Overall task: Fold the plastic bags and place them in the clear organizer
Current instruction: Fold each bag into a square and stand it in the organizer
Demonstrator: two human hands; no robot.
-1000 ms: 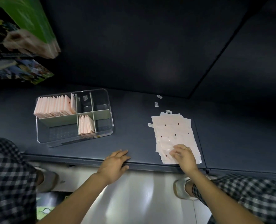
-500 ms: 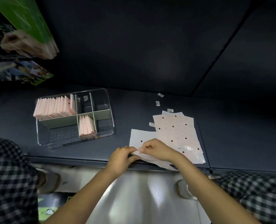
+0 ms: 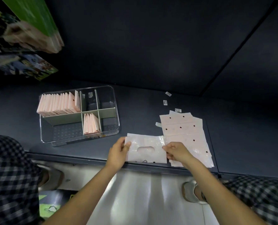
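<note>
A pale pink plastic bag (image 3: 145,149) with a cut-out handle lies folded over near the shelf's front edge. My left hand (image 3: 118,151) pinches its left side and my right hand (image 3: 175,151) pinches its right side. To the right lies a flat stack of dotted pink bags (image 3: 183,129). The clear organizer (image 3: 113,101) stands at the left, with a long row of folded bags (image 3: 58,104) in its back-left compartment and a few folded bags (image 3: 91,124) in a middle compartment.
Small white labels (image 3: 165,102) lie scattered behind the stack. The dark shelf (image 3: 151,103) has a raised front edge below my hands. Green and printed boxes (image 3: 34,21) overhang at the upper left. My checked trouser legs and shoes show below.
My right hand pulled one bag off the stack to the left. Both hands took hold of it and folded it over, so the handle cut-out now faces up.
</note>
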